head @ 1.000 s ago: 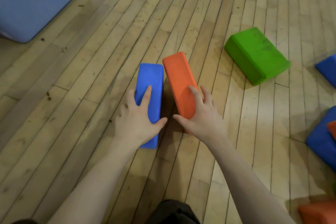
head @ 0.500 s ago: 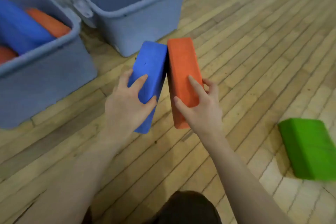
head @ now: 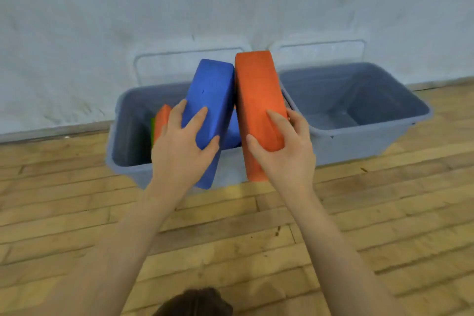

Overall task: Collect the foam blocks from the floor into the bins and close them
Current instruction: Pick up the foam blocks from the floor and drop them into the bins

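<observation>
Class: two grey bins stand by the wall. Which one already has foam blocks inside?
The left bin: orange and green blocks show inside it. The right bin shows only bare floor.

Matt, fine-grained foam on blue block (head: pixel 209 100) & orange block (head: pixel 257 100); smooth grey plastic w/ slight sheen on both bins (head: pixel 359 131); worn, scuffed wood-strip floor (head: pixel 256 238); matt pale wall (head: pixel 154 7).

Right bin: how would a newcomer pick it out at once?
Start at the pale wall, where two grey bins stand side by side on the wood floor. The right bin shows no blocks inside, while the left bin holds orange, green and blue ones.
</observation>
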Demonstrator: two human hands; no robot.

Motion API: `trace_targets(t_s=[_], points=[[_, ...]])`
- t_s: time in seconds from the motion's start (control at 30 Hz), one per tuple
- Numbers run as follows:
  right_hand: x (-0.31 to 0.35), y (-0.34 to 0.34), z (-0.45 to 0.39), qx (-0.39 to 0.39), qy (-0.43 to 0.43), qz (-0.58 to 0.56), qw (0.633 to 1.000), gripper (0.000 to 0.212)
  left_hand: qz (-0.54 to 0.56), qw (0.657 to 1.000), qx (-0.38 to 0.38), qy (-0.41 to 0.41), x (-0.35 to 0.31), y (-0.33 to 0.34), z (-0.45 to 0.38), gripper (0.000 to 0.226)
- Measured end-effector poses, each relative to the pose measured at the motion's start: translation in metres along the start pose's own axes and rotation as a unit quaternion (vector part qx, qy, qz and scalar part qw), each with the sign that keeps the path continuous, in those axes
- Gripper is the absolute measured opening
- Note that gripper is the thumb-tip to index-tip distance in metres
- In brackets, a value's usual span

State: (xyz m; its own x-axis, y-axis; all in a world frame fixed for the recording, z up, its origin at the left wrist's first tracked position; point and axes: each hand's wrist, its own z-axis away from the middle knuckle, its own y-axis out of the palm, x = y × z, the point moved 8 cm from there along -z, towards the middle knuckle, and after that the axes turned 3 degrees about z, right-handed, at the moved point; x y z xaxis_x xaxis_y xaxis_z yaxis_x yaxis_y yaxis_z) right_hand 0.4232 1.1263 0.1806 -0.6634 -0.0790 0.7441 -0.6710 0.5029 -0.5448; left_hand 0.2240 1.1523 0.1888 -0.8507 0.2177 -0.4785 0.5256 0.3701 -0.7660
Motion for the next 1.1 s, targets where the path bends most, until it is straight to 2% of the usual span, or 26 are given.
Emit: trace_targets(t_s=[0.2,0.3,0.37,0.47,0.57,0.67,0.9,1.1], points=[[0.042,0.115,-0.060,0.030,-0.034,-0.035,0.998,0.057,-0.007,0.996,-0.041,-0.076,0.091,0.011,-0.071,0.057],[0.038,0.161,-0.077,0.035,-0.023,-0.054,0.998,0.056,0.054,0.991,-0.032,-0.120,0.133,0.036,-0.090,0.059],[0.028,0.194,-0.082,0.079,-0.031,-0.029,0.996,0.052,0.097,0.982,0.006,-0.160,0.159,0.058,-0.095,0.059],[0.000,0.237,-0.072,0.187,-0.032,0.094,0.977,0.040,0.033,0.974,0.072,-0.214,0.187,0.076,-0.089,0.056],[-0.015,0.243,-0.056,0.214,-0.040,0.132,0.967,0.034,0.002,0.990,0.042,-0.137,0.179,0.065,-0.081,0.048],[-0.020,0.221,-0.049,0.183,-0.033,0.118,0.975,0.034,-0.056,0.997,0.023,-0.038,0.154,0.060,-0.072,0.047],[-0.062,0.107,-0.031,0.082,-0.027,0.120,0.989,0.029,0.004,0.983,0.135,0.126,0.042,0.109,-0.046,0.047],[-0.179,-0.020,0.031,0.015,0.111,0.204,0.972,0.031,0.058,0.930,0.235,0.276,-0.083,0.211,0.018,0.038]])
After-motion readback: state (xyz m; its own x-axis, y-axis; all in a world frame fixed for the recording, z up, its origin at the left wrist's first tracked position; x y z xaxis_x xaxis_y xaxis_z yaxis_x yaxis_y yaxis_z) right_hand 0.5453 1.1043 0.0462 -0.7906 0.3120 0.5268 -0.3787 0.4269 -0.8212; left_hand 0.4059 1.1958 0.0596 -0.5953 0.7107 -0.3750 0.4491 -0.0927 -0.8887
